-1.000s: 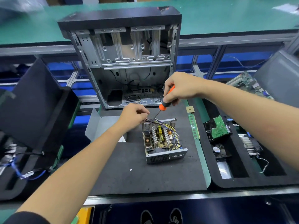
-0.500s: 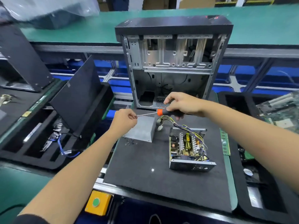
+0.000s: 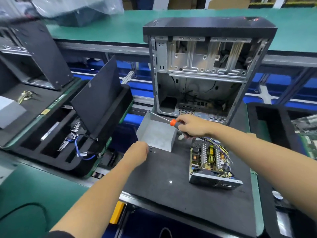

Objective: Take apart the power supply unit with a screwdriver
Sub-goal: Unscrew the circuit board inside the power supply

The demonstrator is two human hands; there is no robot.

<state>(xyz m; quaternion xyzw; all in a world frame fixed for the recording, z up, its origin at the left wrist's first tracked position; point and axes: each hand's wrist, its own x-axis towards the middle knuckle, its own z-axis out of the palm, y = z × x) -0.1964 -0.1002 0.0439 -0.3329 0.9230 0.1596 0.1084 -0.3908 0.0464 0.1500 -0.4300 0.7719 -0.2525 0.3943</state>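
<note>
The power supply unit (image 3: 211, 162) lies open on the black mat (image 3: 171, 194), its circuit board and bundle of coloured wires exposed. Its grey metal cover (image 3: 157, 134) stands to the left, in front of the computer case. My right hand (image 3: 193, 126) grips the black and orange screwdriver (image 3: 173, 122) above the unit's far end, with the shaft pointing left over the cover. My left hand (image 3: 137, 152) is down at the mat, fingers curled, with its fingertips at a small heap of dark screws (image 3: 151, 149). Whether it pinches one is hidden.
An open, gutted computer case (image 3: 205, 69) stands upright behind the mat. A single washer (image 3: 170, 181) lies mid-mat. Black foam trays (image 3: 72, 157) with cables and parts sit to the left, one with a raised black panel (image 3: 97, 98). Another tray (image 3: 274, 127) holds boards at right.
My left hand dropped from the screwdriver tip to the screws on the mat beside the cover. My right hand stayed above the unit with the screwdriver. The view shifted left.
</note>
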